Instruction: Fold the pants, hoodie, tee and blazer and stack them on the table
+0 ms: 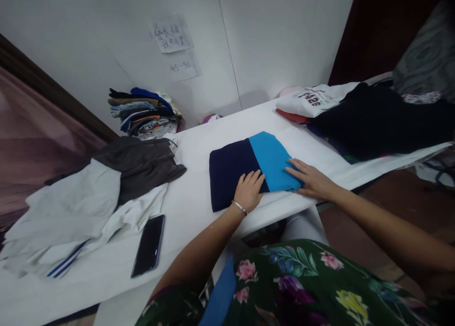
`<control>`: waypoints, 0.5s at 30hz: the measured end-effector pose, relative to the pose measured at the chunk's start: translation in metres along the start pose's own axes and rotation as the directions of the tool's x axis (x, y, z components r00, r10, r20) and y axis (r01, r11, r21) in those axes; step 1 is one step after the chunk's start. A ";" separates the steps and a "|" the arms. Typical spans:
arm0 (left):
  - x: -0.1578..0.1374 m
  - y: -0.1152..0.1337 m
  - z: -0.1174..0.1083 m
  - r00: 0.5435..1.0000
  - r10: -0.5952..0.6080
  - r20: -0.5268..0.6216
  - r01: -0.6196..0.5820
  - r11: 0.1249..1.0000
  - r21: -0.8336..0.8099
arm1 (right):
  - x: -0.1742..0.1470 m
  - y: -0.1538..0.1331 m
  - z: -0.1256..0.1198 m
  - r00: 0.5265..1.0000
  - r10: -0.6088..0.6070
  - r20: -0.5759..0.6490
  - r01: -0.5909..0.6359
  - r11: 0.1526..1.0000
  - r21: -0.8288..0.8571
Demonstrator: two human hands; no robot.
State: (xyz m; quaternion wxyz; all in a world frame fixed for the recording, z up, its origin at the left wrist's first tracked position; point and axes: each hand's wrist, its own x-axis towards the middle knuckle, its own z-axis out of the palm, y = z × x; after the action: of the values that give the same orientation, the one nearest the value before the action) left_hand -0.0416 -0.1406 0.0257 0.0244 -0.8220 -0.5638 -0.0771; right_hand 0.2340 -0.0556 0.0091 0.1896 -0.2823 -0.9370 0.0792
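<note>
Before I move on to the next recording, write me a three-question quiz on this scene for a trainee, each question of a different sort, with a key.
1. True or false: the left hand and the right hand both touch the folded garment.

2. What lies on the table beside the pale clothes?
(a) a cup
(b) a phone
(c) a pair of scissors

3. Fill in: the lower note on the wall reads ____.

Key: 1. True; 2. (b); 3. 45-50.
</note>
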 end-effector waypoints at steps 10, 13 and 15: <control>-0.002 0.010 -0.011 0.996 -0.088 -0.024 0.087 0.994 -0.067 | 0.025 -0.001 0.010 0.959 0.189 -0.210 -0.189 0.982 0.018; 0.001 0.029 -0.014 0.995 -0.019 -0.100 0.014 0.999 -0.051 | 0.028 -0.003 0.011 0.959 0.210 -0.189 -0.200 0.977 0.069; 0.011 0.041 -0.015 0.992 0.012 -0.126 -0.016 0.999 -0.034 | 0.029 -0.002 0.011 0.960 0.235 -0.150 -0.223 0.970 0.094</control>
State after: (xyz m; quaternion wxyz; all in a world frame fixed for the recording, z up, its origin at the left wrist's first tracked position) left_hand -0.0009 -0.1468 0.0442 0.0460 -0.8197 -0.5539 -0.1387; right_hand 0.2060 -0.0416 0.0091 0.2642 -0.3869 -0.8762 0.1133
